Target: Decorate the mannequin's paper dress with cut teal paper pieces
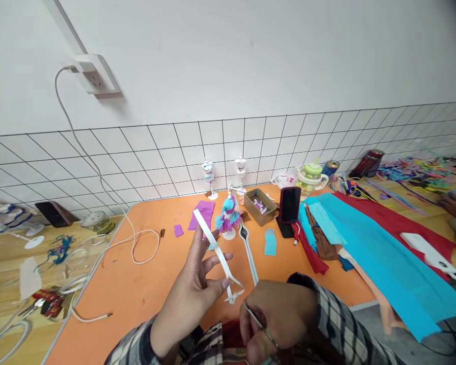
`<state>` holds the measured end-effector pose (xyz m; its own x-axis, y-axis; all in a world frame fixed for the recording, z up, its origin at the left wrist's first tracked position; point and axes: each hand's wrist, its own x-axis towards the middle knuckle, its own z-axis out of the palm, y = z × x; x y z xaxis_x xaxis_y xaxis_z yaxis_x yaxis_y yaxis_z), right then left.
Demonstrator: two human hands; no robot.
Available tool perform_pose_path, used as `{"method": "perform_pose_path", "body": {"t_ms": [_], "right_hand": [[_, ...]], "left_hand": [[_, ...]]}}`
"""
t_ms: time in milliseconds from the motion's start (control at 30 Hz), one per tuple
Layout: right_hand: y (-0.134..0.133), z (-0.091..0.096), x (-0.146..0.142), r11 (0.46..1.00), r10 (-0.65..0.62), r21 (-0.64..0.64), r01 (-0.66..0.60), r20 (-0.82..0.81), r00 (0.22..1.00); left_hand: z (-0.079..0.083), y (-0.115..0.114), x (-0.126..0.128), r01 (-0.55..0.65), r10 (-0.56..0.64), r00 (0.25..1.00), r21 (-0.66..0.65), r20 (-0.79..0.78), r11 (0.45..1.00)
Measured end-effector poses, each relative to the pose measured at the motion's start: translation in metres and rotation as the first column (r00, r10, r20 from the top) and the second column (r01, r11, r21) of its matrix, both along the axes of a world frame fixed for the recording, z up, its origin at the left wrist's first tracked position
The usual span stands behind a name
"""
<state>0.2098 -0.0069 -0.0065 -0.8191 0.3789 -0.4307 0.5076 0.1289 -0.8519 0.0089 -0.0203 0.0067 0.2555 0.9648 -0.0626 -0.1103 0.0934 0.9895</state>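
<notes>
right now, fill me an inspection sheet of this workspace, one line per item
surface: orange tabletop, small dark marks on it
things in hand: white strip; slim metal tool, type unclear
clutter: purple cloth, cardboard box with small pieces inside, phone, blue cloth
grips: left hand holds the strip; right hand is closed around the tool
cables: white cable from wall socket, looped at left, one end loose
surroundings: tiled wall behind, another person's hand far right

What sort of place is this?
Probably a craft workspace: a little purple and blue ruffled dress on a white stand, a long blue cloth-like sheet, and a narrow white strip in the left hand.
</notes>
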Motion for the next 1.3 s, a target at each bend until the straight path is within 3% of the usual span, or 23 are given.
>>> {"method": "perform_pose_path", "body": {"t_ms": [133, 333, 633, 933, 1100, 1300], "right_hand": [[0.001, -0.002, -0.013, 0.99, -0.034, 0.136, 0.031, 0.022, 0.999], [0.005, -0.005, -0.014, 0.973, -0.076, 0.22, 0.071, 0.014, 0.997], [0.01, -0.001, -0.018, 0.98, -0.021, 0.199, 0.005, 0.075, 0.997], [0.008, -0.015, -0.023, 0.975, -0.113, 0.193, 0.111, -0.002, 0.994], [0.007, -0.012, -0.025, 0.965, -0.133, 0.227, 0.131, -0.003, 0.991], [0.005, -0.001, -0.019, 0.968, -0.105, 0.245, 0.06, 0.172, 0.979]], "left_hand": [[0.001, -0.003, 0.002, 0.031, -0.032, 0.999, -0.008, -0.02, 0.999], [0.001, -0.005, 0.004, 0.04, -0.041, 0.997, -0.008, -0.066, 0.999], [-0.002, -0.005, 0.002, 0.134, -0.134, 0.978, -0.012, -0.161, 0.991], [-0.004, -0.009, 0.002, 0.118, -0.101, 0.954, 0.046, -0.281, 0.992], [-0.006, -0.011, 0.003, 0.119, -0.089, 0.931, 0.064, -0.353, 0.991], [-0.001, -0.015, 0.001, 0.141, -0.094, 0.913, 0.09, -0.398, 0.986]]}}
